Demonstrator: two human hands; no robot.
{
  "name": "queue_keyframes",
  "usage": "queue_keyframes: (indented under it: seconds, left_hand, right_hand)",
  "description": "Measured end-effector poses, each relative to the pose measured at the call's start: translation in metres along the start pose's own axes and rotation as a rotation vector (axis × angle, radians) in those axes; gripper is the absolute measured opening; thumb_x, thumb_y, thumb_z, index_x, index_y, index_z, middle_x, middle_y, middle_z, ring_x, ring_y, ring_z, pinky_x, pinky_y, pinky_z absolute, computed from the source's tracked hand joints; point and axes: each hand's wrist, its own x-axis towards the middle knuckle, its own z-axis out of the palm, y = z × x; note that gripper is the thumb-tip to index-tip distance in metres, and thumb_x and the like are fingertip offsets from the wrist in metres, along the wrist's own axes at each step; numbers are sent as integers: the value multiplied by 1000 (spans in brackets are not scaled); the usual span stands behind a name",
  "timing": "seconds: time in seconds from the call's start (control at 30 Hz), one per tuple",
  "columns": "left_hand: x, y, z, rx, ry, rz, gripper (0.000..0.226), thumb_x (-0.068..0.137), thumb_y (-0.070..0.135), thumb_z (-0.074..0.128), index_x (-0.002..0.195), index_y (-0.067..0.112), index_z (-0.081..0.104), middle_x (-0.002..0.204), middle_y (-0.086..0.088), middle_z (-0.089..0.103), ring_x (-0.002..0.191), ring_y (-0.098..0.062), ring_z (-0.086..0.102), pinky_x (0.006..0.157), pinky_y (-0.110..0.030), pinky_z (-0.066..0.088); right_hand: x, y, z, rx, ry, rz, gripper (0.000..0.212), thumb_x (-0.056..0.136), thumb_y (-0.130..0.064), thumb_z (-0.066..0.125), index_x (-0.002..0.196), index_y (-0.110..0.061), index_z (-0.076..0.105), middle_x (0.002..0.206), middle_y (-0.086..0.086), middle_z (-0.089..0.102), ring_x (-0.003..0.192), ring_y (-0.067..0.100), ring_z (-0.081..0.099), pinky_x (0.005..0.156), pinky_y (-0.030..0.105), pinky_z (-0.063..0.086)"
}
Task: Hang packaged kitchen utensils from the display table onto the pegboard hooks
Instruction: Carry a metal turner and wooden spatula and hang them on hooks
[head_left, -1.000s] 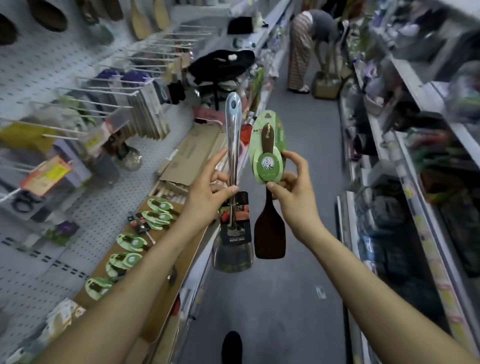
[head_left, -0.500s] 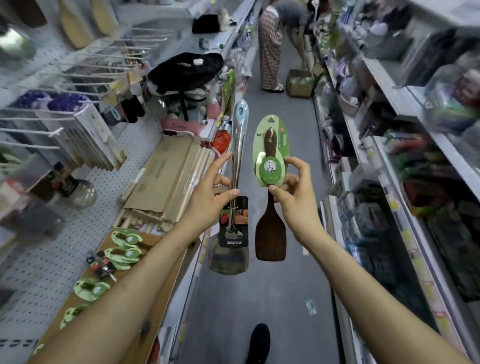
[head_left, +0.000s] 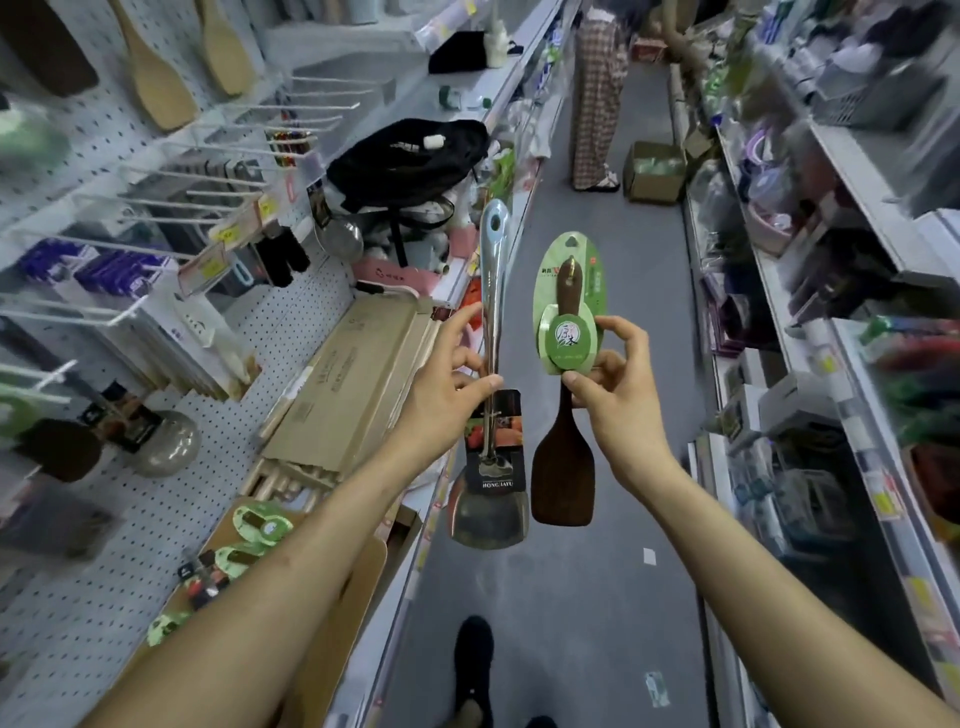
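Item 1: steel spatula (head_left: 492, 291), upright, blade down, hang-hole on top. The left hand (head_left: 441, 387) pinches its handle between thumb and fingers. Its black sleeve (head_left: 496, 441) reads "HONGJIAYU".
Item 2: wooden spatula (head_left: 563, 478) on a green card (head_left: 596, 283), upright, card pinched by the right hand (head_left: 621, 397); print illegible.
Both are right of the pegboard hooks (head_left: 208, 179), well apart from them. The left hand is nearer, so it likely hangs first.

Silver spatula (head_left: 485, 519), dark-brown paddle (head_left: 563, 483) on green card (head_left: 569, 291), perhaps checked trousers (head_left: 597, 104).
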Motion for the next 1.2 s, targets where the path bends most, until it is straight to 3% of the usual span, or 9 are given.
queue_keyframes:
  seconds: [0.1, 0.2, 0.43, 0.6, 0.73, 0.8, 0.87, 1.1, 1.2]
  left_hand:
    - [36, -14, -7, 2, -13, 3, 82, 98, 11, 74, 157, 52, 34, 82, 21, 60, 82, 3, 63, 88, -21, 47]
    - [72, -26, -14, 15, -48, 36, 82, 98, 13, 74, 157, 53, 33, 83, 23, 58, 84, 3, 62, 87, -14, 48]
    - [128, -47, -24, 5, -59, 23, 81, 99, 14, 74, 155, 55, 32, 85, 20, 58, 81, 3, 62, 85, -5, 46]
    - [169, -57, -17, 49, -13, -8, 81, 98, 15, 74, 159, 49, 31, 94, -6, 60, 78, -8, 59, 82, -8, 47]
    - [202, -54, -2, 50, 6, -9, 81, 100, 9, 71, 164, 36, 29, 99, -21, 61, 82, -22, 62, 87, -27, 52]
    - [218, -51, 5, 48, 16, -21, 79, 100, 8, 70, 163, 34, 29, 102, -27, 61, 93, -38, 64, 93, -41, 54]
    - [233, -49, 10, 43, 31, -30, 77, 101, 7, 69, 162, 34, 30, 101, -31, 60, 98, -43, 64, 96, -47, 53]
    - [284, -55, 19, 63, 72, -54, 77, 101, 8, 70, 163, 30, 30, 104, -29, 61, 100, -44, 64, 100, -53, 51]
    - [316, -69, 18, 74, 99, -52, 77, 99, 11, 71, 160, 37, 31, 99, -20, 58, 88, -32, 65, 94, -44, 54]
  right_hand:
    - [32, 2, 10, -3, 16, 4, 61, 98, 3, 67, 139, -37, 48, 110, 28, 66, 99, 43, 63, 94, 61, 59]
    - [62, 0, 21, 13, 41, -4, 62, 98, 3, 66, 139, -39, 47, 110, 34, 60, 90, 31, 60, 96, 62, 57]
    - [121, 5, 36, -3, 31, -17, 62, 98, 3, 67, 140, -39, 47, 103, 34, 55, 86, 23, 59, 94, 62, 57]
    - [165, 13, 34, -16, -1, 4, 63, 98, 4, 67, 139, -39, 47, 104, 37, 55, 88, 28, 58, 93, 66, 56]
    - [208, 16, 23, -19, -25, 8, 62, 98, 4, 67, 140, -36, 47, 103, 30, 62, 90, 30, 61, 93, 66, 57]
    - [232, 17, 16, -7, -40, 5, 63, 97, 5, 68, 141, -34, 47, 105, 23, 67, 97, 41, 64, 94, 65, 57]
    - [254, 18, 10, 3, -48, -3, 63, 96, 6, 68, 142, -32, 47, 107, 25, 67, 103, 47, 63, 94, 66, 56]
    - [314, 27, 6, 1, -122, -13, 62, 98, 3, 69, 141, -36, 46, 109, 17, 72, 106, 43, 67, 92, 61, 60]
    - [346, 32, 11, 6, -135, -15, 63, 97, 3, 68, 141, -37, 46, 107, 16, 72, 106, 42, 66, 91, 59, 61]
